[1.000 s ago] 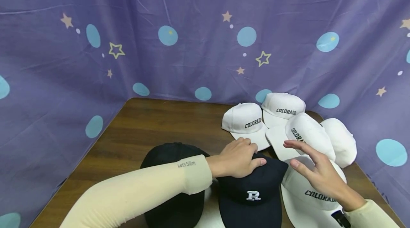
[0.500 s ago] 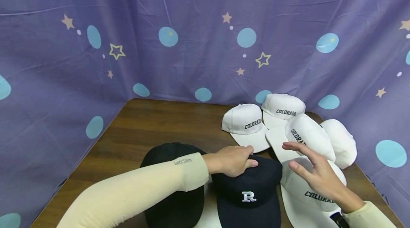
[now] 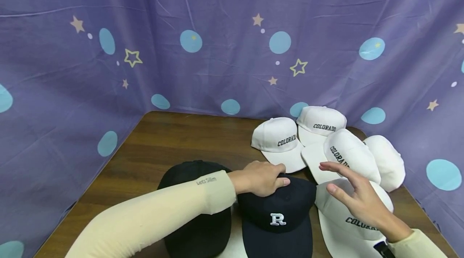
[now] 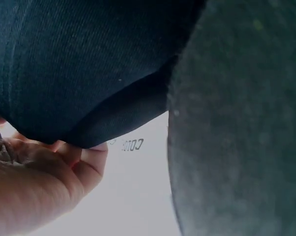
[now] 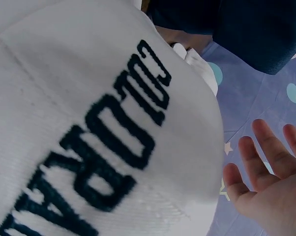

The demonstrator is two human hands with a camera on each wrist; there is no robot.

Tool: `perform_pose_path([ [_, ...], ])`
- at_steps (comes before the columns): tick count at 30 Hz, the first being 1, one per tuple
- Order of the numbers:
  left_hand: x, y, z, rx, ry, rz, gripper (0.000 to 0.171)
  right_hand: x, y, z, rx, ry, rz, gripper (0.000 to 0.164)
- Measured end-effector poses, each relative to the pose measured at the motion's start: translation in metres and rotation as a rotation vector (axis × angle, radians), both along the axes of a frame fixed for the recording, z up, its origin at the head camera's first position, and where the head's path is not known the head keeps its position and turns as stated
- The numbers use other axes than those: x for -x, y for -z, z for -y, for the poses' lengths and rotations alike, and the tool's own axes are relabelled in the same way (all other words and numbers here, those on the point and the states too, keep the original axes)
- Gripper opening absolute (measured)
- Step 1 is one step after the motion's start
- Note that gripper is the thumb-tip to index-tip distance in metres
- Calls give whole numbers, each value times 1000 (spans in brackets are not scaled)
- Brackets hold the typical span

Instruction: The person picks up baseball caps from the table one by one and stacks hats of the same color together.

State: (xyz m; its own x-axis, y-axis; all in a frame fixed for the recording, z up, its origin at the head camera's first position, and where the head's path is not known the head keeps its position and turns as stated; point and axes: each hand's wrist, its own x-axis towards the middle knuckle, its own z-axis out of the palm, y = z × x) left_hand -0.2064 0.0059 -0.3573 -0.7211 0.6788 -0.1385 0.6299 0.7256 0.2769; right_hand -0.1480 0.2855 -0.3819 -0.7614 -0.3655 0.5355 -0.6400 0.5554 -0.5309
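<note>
The head camera looks forward and down from above the near side of the wooden table (image 3: pixel 188 141), taking in both hands and reaching the purple star-print curtain (image 3: pixel 232 74) behind. The left wrist camera sits very close to the left hand (image 3: pixel 262 178), facing the navy cap (image 3: pixel 277 205) it pinches, and both also show in the head view. The right wrist camera, tilted and close against the white COLORADO cap (image 5: pixel 187 147), faces past the right hand (image 5: pixel 273 182) to that curtain, sharing all three with the head view.
</note>
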Motion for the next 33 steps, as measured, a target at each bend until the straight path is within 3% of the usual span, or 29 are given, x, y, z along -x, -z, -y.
perform_pose_path([
  [7,-4,-2,2,-25,-18,-2,46,1,1,1,-2,10,15,56],
  [18,-4,-11,10,-92,-29,-50,48,4,-7,3,-20,43,15,54],
  [24,-6,-19,14,-161,-22,-102,47,7,-13,0,-37,109,-7,46],
  [33,-4,-26,29,-227,-56,-90,45,13,-21,-10,-73,209,15,37],
])
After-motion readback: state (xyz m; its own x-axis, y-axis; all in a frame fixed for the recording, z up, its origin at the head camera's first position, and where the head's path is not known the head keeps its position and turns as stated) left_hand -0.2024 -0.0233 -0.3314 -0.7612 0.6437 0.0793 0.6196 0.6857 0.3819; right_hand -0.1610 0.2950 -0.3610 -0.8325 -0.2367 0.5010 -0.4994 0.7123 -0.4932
